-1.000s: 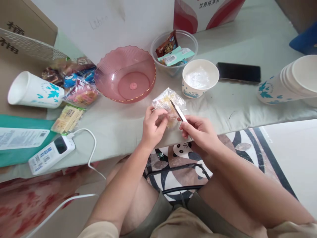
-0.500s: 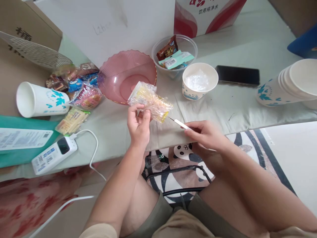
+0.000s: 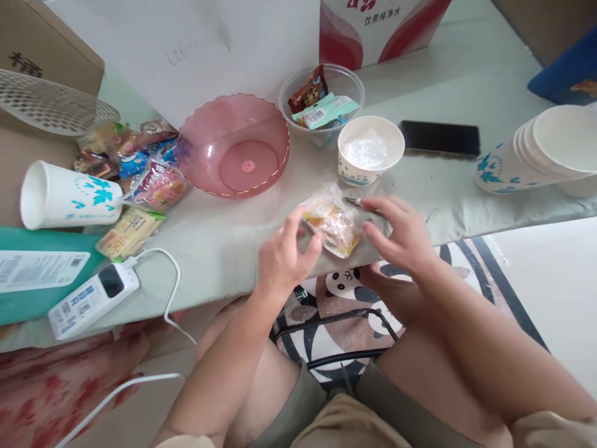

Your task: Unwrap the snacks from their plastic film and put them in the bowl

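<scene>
A crinkled clear food packet (image 3: 333, 227) with yellow printing lies at the table's front edge. Beside its left end is my left hand (image 3: 289, 252), thumb and index finger spread, the fingertips at or very near the wrapper. On the other side, my right hand (image 3: 401, 233) curves toward the packet with its thumb held apart. The front end of a slim craft knife (image 3: 353, 201) sticks out past the right fingertips; its white handle is hidden by the fingers.
Behind the packet stand a pink scalloped bowl (image 3: 205, 168), a clear tub (image 3: 282, 102) of snacks and a paper cup (image 3: 361, 176) holding clear plastic. A phone (image 3: 441, 138) and stacked cups (image 3: 501, 168) are right; snack packets (image 3: 161, 183) and a power bank (image 3: 93, 298) left.
The packet has come down from my left hand onto the table, toward the right. My left hand has loosened from it. My right hand has moved up and right with the craft knife, thumb now apart.
</scene>
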A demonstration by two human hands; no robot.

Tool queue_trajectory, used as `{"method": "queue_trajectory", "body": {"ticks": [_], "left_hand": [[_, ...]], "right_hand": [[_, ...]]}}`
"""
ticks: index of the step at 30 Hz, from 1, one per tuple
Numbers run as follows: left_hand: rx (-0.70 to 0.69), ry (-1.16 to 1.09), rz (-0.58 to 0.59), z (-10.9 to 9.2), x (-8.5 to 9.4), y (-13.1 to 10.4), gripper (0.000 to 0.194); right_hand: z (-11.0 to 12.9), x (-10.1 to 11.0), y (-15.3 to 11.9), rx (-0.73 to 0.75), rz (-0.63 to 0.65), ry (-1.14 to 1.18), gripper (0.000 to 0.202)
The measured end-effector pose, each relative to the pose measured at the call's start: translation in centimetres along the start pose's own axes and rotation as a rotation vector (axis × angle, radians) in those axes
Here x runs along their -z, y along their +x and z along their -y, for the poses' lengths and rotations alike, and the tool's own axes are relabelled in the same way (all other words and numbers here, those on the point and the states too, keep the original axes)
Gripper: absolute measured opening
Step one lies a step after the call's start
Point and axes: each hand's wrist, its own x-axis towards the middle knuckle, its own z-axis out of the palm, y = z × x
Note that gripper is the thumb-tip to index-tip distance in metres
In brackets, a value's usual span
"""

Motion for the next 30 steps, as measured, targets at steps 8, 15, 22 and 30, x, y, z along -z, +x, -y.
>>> {"method": "queue_trajectory", "body": {"ticks": [8,15,22,30], "left_hand": [[-0.070,-0.181,-0.024,1.7,0.9,2.3,0.037],[0.176,-0.404,-0.240,2.6,1.8,3.1,0.016],[0.126,-0.155,-0.239,4.1,3.9,1.9,0.036],[-0.151,0.079,-0.031,3.5,3.2,1.7,0.022]], "right_hand": [[2.1,-0.9,-0.3,0.188,0.124,0.235,0.030],[-1.0,1.4,0.3,-0.017,-0.061,0.121,0.017],[-3.3,3.0,0.5,-0.176,-0.231,-0.043,0.027],[0.7,1.3,-0.3,0.144,0.070,-0.071,0.038]]}}
